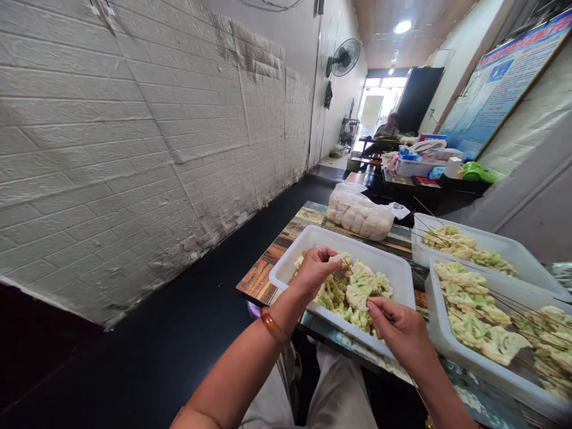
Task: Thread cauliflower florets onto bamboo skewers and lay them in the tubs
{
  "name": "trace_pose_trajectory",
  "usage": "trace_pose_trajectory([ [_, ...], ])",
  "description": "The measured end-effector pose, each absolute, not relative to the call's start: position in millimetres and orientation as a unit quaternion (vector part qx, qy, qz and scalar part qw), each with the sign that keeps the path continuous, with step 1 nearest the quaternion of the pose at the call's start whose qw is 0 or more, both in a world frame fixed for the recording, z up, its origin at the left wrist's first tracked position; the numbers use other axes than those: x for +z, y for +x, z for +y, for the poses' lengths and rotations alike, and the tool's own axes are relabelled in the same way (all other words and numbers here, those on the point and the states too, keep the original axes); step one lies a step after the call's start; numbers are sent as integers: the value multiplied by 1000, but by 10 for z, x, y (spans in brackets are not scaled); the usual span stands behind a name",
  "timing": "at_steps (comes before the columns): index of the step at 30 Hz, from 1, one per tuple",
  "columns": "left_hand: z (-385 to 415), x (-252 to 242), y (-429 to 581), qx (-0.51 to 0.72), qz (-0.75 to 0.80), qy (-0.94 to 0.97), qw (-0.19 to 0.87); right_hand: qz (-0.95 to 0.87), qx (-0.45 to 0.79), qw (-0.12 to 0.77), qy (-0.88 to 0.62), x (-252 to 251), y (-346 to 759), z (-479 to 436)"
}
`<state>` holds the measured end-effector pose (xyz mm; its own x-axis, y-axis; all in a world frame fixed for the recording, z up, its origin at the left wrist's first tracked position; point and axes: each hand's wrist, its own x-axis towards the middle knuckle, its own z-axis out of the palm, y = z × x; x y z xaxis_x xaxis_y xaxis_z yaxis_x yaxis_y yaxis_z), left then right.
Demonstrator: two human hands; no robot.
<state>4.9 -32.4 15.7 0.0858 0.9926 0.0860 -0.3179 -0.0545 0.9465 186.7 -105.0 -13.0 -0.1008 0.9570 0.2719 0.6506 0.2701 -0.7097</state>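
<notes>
Over a white plastic tub (295, 238) of cut cauliflower, my left hand (315, 271) pinches a small cauliflower floret (343, 257). My right hand (395, 325) is closed at the near edge of a larger cauliflower floret (361, 286), its fingers gripping a thin skewer. A short brown length of the skewer (349, 266) shows between the two florets; most of the stick is hidden by the floret and my right hand. Loose florets (333, 292) lie in the tub beneath both hands.
At right, a second tub (440, 333) and a third tub (531, 253) hold skewered cauliflower, with sticks pointing outward. A clear bag of pale round items (360, 214) lies behind my tub on the wood-patterned table (259, 268). A brick-patterned wall (201, 131) runs along the left. A person (389, 126) sits far back.
</notes>
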Motion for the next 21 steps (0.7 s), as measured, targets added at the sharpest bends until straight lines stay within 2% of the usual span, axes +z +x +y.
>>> trace_pose_trajectory([
  [12,-352,108,116,500,347,483,630,-685,225,405,-562,-65,1783,-1077],
  [21,-323,81,54,500,341,464,647,-630,304,427,-573,-107,1780,-1082],
])
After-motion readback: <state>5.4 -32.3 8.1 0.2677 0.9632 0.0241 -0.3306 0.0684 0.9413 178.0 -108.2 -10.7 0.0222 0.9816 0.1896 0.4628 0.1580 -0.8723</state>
